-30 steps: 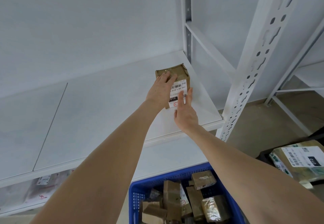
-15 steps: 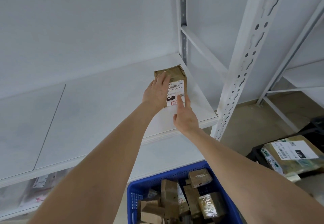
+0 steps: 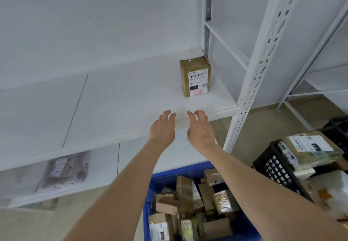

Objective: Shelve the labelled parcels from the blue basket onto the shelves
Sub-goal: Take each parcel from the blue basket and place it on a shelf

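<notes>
You are pulling your left hand (image 3: 162,127) and right hand (image 3: 200,129) back, both loose and empty, leaving the parcel (image 3: 194,75), apparently labelled 010, standing on the shelf (image 3: 122,105); more are waiting in the blue basket (image 3: 163,173).

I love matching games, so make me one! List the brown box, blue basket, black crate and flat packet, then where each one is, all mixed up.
Things:
1. brown cardboard box with a white label
2. blue plastic basket
3. black plastic crate
4. flat plastic-wrapped packet

Places:
A. on the lower white shelf, at the left
B. at the far right, holding a big labelled parcel
C. upright on the upper white shelf
D. at the bottom, full of small brown parcels

Pairs: 1-C, 2-D, 3-B, 4-A.
</notes>
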Tool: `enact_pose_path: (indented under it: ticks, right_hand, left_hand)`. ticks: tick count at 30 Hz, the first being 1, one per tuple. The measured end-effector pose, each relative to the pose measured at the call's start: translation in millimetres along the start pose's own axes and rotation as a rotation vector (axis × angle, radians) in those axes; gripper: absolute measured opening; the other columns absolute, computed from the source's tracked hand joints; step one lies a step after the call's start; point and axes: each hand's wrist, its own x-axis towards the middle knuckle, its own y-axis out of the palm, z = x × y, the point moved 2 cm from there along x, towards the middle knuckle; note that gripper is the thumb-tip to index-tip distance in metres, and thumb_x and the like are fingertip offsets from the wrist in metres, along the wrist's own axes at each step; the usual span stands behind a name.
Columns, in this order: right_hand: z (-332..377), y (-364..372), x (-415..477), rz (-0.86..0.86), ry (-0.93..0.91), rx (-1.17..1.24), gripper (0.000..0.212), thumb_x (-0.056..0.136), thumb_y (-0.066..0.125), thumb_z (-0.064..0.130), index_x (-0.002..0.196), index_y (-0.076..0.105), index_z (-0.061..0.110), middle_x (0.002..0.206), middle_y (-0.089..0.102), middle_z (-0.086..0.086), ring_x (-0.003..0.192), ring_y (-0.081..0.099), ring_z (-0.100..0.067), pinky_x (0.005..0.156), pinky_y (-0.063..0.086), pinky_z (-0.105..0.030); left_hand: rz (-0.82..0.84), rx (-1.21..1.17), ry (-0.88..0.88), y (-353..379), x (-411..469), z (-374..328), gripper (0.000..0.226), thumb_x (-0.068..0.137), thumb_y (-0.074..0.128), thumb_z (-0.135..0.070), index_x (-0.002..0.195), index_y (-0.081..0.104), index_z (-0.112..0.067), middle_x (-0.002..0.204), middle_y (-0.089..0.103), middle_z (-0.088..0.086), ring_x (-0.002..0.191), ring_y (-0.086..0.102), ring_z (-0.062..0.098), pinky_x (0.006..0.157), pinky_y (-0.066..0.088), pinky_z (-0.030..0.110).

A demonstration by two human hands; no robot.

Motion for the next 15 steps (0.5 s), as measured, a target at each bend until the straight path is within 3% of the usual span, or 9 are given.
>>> enact_pose_path:
  ticks: [4, 9, 11, 15]
  right_hand:
    - [0.9, 37.1, -42.0, 0.068, -0.026, -0.007, 0.065, 0.089, 0.057, 0.014, 0.145, 0.027, 0.022, 0.147, 0.022, -0.009, 0.128, 0.034, -0.025, 0.089, 0.045, -0.033]
    - [-13.8, 97.2, -101.9, 0.205, -0.026, -0.002, 0.08, 0.088, 0.058, 0.013, 0.15, 0.011, 0.033, 0.151, 0.015, -0.01, 0.127, 0.035, -0.027, 0.086, 0.047, -0.034]
    - [-22.8, 122.9, -122.4, 0.276, 0.038, 0.037, 0.081, 0.09, 0.058, 0.018, 0.15, 0.006, 0.035, 0.153, 0.012, -0.009, 0.13, 0.034, -0.028, 0.085, 0.049, -0.034]
    - [-41.2, 184.2, -149.3, 0.454, 0.235, 0.128, 0.083, 0.092, 0.058, 0.029, 0.152, 0.001, 0.028, 0.157, 0.003, -0.006, 0.141, 0.023, -0.031, 0.098, 0.042, -0.039]
  left_hand:
    - [0.126, -0.036, -0.083, 43.1, -49.1, 8.0, 0.059, 0.091, 0.045, -0.006, 0.145, 0.027, -0.018, 0.151, 0.021, 0.001, 0.127, 0.041, 0.022, 0.088, 0.046, 0.035]
    - [0.212, -0.056, -0.13, 106.3, -107.0, 4.7, 0.054, 0.092, 0.047, -0.008, 0.143, 0.033, -0.02, 0.148, 0.026, -0.001, 0.123, 0.046, 0.02, 0.083, 0.051, 0.035]
    - [0.27, -0.121, -0.209, 134.6, -127.2, 6.2, 0.051, 0.092, 0.046, -0.009, 0.141, 0.035, -0.02, 0.146, 0.029, -0.001, 0.121, 0.048, 0.021, 0.082, 0.052, 0.036]
    - [0.451, -0.215, -0.403, 199.1, -161.6, 23.3, 0.05, 0.092, 0.046, -0.012, 0.141, 0.035, -0.017, 0.145, 0.03, 0.004, 0.121, 0.047, 0.026, 0.088, 0.049, 0.041]
